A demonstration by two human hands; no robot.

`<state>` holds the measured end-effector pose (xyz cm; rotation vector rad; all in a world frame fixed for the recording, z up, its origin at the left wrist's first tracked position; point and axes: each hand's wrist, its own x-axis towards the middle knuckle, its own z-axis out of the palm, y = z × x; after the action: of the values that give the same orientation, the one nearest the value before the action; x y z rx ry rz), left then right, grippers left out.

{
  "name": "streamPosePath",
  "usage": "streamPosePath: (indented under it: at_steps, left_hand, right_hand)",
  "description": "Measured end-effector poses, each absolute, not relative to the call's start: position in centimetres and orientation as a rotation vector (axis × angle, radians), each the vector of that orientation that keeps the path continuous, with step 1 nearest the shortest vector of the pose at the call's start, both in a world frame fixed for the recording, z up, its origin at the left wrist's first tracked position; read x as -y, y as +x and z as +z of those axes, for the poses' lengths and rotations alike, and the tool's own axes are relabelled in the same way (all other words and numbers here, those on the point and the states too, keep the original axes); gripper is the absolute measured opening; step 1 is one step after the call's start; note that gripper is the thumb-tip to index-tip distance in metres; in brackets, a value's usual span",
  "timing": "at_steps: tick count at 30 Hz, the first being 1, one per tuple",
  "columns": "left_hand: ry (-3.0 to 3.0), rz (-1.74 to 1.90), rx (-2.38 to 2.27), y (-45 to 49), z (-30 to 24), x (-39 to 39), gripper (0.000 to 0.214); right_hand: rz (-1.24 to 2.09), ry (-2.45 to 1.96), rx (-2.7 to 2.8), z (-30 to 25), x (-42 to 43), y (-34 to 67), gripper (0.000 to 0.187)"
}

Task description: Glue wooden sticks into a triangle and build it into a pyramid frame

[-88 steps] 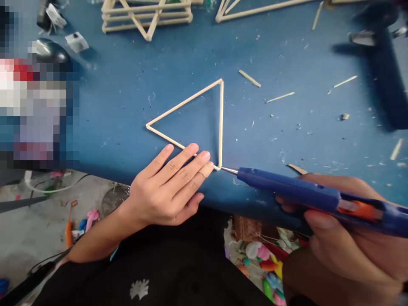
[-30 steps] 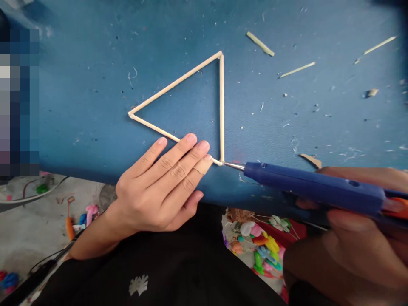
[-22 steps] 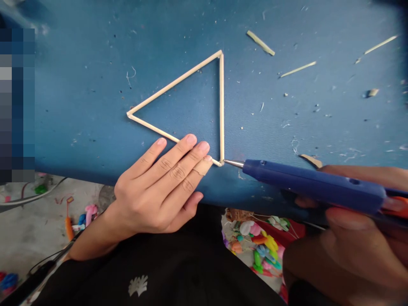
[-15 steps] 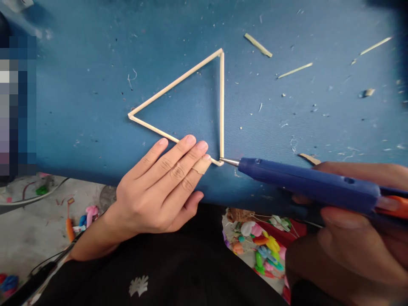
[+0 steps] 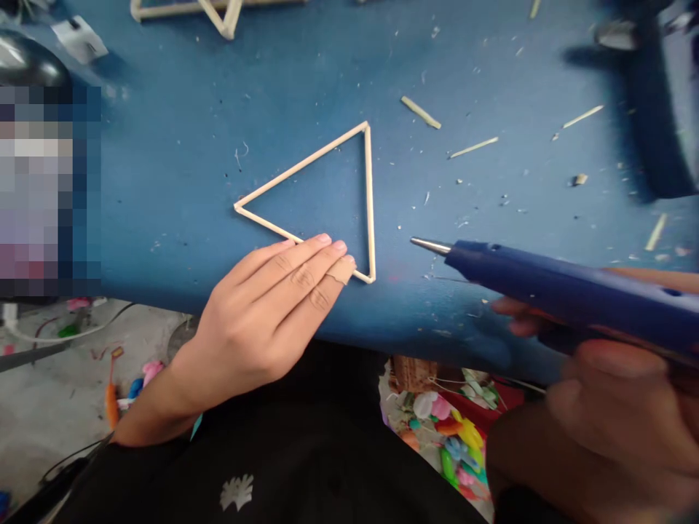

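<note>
Left hand [image 5: 273, 306] flat, fingers pinning triangle [image 5: 328, 196] on worktop [image 5: 164, 145]; right hand [image 5: 611, 407] gripping glue gun [image 5: 573, 291], nozzle pointing left, just right of triangle's near corner, clear.

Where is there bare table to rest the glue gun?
Bare blue table lies left of the triangle, and some between it and the splinters. Crowded: near edge, under the left hand and the right hand holding the glue gun.
</note>
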<state>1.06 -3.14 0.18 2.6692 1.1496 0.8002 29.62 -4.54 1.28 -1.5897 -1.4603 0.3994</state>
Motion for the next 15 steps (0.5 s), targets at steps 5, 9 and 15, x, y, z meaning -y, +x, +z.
streamPosePath:
  at_steps: [5, 9, 15]
  left_hand:
    - [2.765, 0.704, -1.008, 0.6, 2.0, 0.6, 0.035]
    - [2.785, 0.569, -0.911, -0.9, 3.0, -1.6, 0.039]
    - [2.821, 0.603, -1.149, -2.3, 5.2, -2.0, 0.043]
  right_hand:
    - [0.418, -1.356, 1.428, 1.5, 3.6, 29.8, 0.038]
    - [0.432, -1.25, 1.487, 1.5, 3.6, 30.0, 0.028]
    - [0.487, -1.188, 1.44, 1.2, 5.0, 30.6, 0.018]
